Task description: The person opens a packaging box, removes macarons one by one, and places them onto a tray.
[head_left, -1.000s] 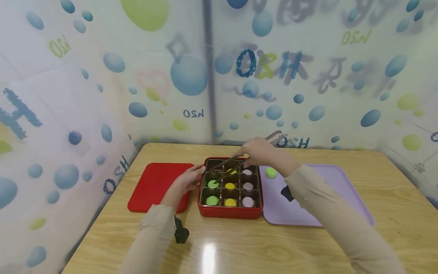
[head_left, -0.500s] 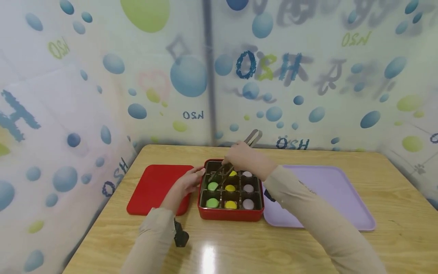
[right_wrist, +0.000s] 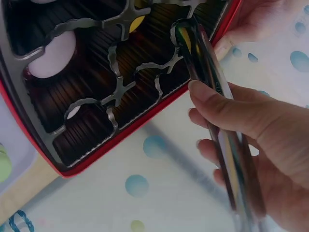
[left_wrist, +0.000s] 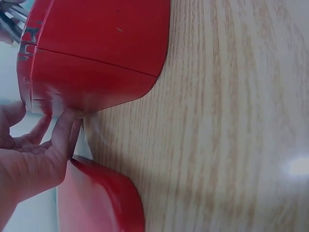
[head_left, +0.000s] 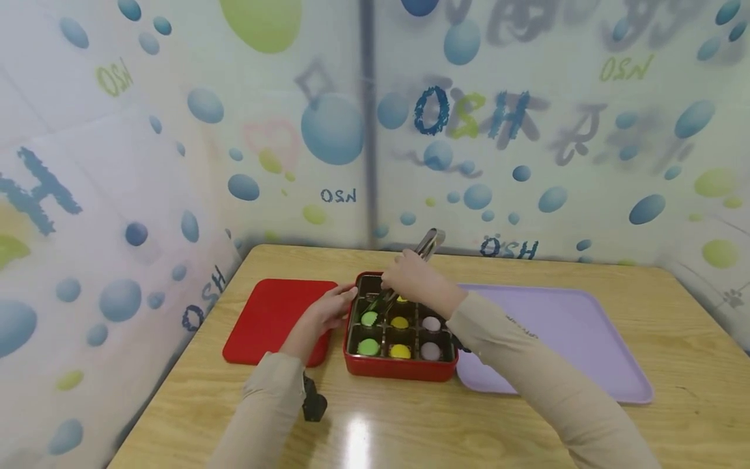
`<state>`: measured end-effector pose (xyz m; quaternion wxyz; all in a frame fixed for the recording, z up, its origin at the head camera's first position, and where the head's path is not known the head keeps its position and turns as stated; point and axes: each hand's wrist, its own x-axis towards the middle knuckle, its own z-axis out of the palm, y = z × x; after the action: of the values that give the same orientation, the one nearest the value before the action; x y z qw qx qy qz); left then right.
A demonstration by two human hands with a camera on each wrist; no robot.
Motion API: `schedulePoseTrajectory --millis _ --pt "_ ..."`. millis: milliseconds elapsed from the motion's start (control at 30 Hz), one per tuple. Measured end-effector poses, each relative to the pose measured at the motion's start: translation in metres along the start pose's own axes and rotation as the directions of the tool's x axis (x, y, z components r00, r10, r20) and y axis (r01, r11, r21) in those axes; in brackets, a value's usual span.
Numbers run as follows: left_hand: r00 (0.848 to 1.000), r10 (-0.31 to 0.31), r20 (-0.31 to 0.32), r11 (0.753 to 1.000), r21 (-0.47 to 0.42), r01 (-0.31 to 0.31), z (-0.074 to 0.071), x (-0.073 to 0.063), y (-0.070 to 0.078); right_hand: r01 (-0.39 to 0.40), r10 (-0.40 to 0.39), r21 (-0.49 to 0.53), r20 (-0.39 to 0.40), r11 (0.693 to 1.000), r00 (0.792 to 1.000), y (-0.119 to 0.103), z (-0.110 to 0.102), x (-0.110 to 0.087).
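Slim metal tongs [head_left: 432,243] angle down into a shiny red box [head_left: 401,370] on the wooden table [head_left: 422,423].
At far left lies a flat red panel [head_left: 274,322]; then the left hand [head_left: 329,306], thumb at the box's rim, fingers against its outer side. The divided box holds round green pieces [head_left: 369,319], yellow ones [head_left: 400,352], pale purple ones [head_left: 431,352]. The right hand [head_left: 415,279] reaches in, its grip round the tongs; their arms stand narrow, tips by a green piece, whether pinching it I cannot tell. Its beige sleeve [head_left: 545,371], with unreadably small lettering, crosses a lilac tray [head_left: 592,345]. Mirror-reversed "H2O" repeats across the bubble-patterned wall [head_left: 387,156].
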<state>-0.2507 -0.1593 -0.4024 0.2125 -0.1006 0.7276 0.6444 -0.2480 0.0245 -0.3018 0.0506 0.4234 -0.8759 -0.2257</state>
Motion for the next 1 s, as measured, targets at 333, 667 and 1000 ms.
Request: schedulePoseTrajectory --millis 333,667,1000 --pt "1.000 0.011 0.004 1.000 -0.002 -0.011 0.002 -0.003 0.001 0.008 -0.007 0.008 -0.022 1.000 1.000 0.015 0.001 -0.011" --pt "1.000 0.015 -0.006 1.000 0.015 -0.015 0.002 -0.004 0.002 -0.024 0.037 0.111 -0.117 0.994 0.992 0.043 -0.001 -0.041" --pt "1.000 0.010 -0.028 1.000 0.029 -0.009 0.003 -0.004 0.001 -0.095 0.114 0.176 -0.099 0.980 0.989 0.063 0.005 -0.073"
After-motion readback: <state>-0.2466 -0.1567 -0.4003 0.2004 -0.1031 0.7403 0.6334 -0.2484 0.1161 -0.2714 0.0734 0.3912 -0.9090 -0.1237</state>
